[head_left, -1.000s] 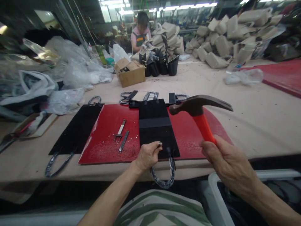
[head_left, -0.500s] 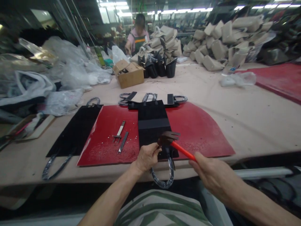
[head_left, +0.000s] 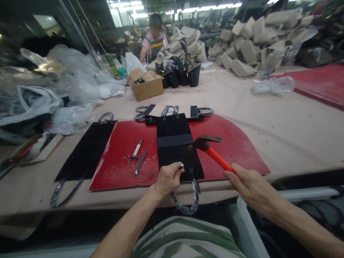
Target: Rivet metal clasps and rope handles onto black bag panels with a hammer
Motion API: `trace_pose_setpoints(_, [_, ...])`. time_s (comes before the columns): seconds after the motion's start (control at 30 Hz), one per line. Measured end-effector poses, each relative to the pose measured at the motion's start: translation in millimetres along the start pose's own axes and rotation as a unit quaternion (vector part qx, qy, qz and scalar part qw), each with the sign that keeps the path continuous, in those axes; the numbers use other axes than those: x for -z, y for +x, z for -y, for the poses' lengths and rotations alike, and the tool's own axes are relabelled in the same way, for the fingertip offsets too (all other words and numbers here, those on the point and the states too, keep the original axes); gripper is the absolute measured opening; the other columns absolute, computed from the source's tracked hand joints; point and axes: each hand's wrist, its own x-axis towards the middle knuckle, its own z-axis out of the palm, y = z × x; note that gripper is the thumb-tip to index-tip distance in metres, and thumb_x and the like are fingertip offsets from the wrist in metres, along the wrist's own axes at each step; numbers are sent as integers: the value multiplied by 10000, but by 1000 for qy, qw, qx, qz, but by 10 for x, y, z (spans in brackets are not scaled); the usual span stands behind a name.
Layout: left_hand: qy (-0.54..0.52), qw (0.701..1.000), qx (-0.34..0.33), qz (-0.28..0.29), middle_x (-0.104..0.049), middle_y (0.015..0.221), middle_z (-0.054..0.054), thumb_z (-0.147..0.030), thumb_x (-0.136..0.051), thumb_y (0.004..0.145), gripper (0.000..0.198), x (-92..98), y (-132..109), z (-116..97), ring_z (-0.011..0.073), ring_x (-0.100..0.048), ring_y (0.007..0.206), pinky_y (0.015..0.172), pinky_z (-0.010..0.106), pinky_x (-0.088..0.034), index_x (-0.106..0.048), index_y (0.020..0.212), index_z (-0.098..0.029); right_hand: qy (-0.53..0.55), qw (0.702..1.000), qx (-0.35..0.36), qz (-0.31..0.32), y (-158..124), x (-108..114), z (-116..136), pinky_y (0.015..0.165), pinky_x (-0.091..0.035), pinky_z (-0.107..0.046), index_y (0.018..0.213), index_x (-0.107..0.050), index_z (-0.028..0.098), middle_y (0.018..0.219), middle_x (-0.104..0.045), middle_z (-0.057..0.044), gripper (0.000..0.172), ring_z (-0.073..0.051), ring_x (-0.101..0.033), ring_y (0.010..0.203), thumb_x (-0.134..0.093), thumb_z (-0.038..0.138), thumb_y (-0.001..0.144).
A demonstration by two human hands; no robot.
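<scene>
My left hand is closed around a small metal punch; only its round shiny top shows above the fingers. Under that hand lies a black bag panel, its plastic-wrapped handle hanging over the table's front edge. In my right hand is a claw hammer with an orange-red grip, its head raised to the right of the punch, apart from it. To the left, a pronged metal tool and a slim metal punch rest on the red mat.
Another black panel with handles lies left of the mat. More panels are stacked behind. Farther back are a cardboard box, black bags, beige bag piles and plastic wrap. A person stands across the table.
The hammer has lifted away from the top of the punch, up and to the right, with my right hand. My left hand has stayed in place on the panel.
</scene>
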Motion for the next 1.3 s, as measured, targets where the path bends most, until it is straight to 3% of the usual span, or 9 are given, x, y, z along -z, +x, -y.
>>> trace_pose_setpoints(0.1, [0, 1000, 1, 5, -667, 815, 42, -210, -472, 970, 154, 2, 6, -7, 156, -648, 717, 672, 245, -504, -619, 930, -186, 50, 996, -53, 42, 184, -97, -208, 509, -337, -278, 706, -409, 239, 568, -485, 9, 400, -172, -473, 510, -293, 498, 988])
trace_pose_setpoints(0.2, [-2, 1000, 8, 10, -679, 839, 48, -227, -468, 979, 165, 10, 7, -17, 156, -662, 738, 680, 242, -519, -626, 948, -188, -68, 994, -81, -4, 324, -250, -325, 573, -392, -310, 804, -512, 197, 667, -561, -48, 296, -212, -534, 603, -345, 369, 978])
trace_pose_setpoints(0.37, [16, 1000, 7, 13, -692, 884, 63, -256, -482, 992, 164, 27, -14, -28, 165, -678, 765, 697, 251, -546, -629, 996, -185, -196, 964, 73, -162, 337, -598, -111, 893, -460, -468, 1244, -569, 108, 1240, -571, -208, 361, -344, -543, 1092, -488, 306, 953])
trace_pose_setpoints(0.53, [16, 998, -25, 46, -699, 877, 62, -241, -491, 982, 165, 17, -42, -20, 173, -688, 787, 739, 270, -563, -646, 970, -186, -141, 978, 121, -91, 243, -1115, 167, 1135, -296, -567, 1397, -482, 56, 1490, -398, -218, 633, -390, -326, 1383, -650, 323, 848])
trace_pose_setpoints(0.67, [-126, 968, 175, -132, -687, 818, 36, -336, -492, 992, 206, 26, 7, -19, 173, -711, 733, 693, 283, -602, -596, 930, -170, -130, 984, 91, -79, 223, -1269, 187, 1185, -211, -574, 1434, -444, 53, 1537, -344, -202, 684, -373, -249, 1434, -640, 246, 808])
trace_pose_setpoints(0.8, [-181, 927, 268, -189, -683, 787, 21, -403, -602, 927, 248, 208, 67, 1, 169, -707, 683, 672, 275, -605, -595, 925, -155, -116, 986, 88, -77, 232, -1220, 192, 1185, -216, -570, 1433, -441, 71, 1536, -350, -190, 682, -366, -253, 1435, -623, 227, 794])
trace_pose_setpoints(1.1, [109, 919, 323, -199, -687, 696, 22, -404, -625, 812, 260, 1057, 170, 393, 173, -655, 625, 595, 240, -483, -683, 842, -153, -27, 981, -17, -189, -183, -1340, 279, 899, -477, -522, 1350, -458, 86, 1249, -565, -232, 568, -383, -557, 1120, -586, 350, 864])
trace_pose_setpoints(1.2, [215, 891, 347, -197, -702, 733, 38, -401, -607, 816, 264, 1297, 181, 553, 194, -666, 671, 621, 258, -470, -697, 863, -157, 161, 971, -148, -99, -276, -1411, 241, 726, -518, -415, 1173, -536, 143, 955, -647, -128, 441, -297, -638, 843, -595, 434, 847])
trace_pose_setpoints(1.3, [329, 853, 371, -160, -720, 800, 65, -393, -586, 841, 265, 1498, 150, 680, 240, -682, 776, 706, 298, -481, -707, 904, -165, 377, 904, -202, 3, -261, -1447, 263, 547, -475, -299, 1045, -561, 169, 772, -595, -33, 378, -192, -576, 619, -577, 488, 842])
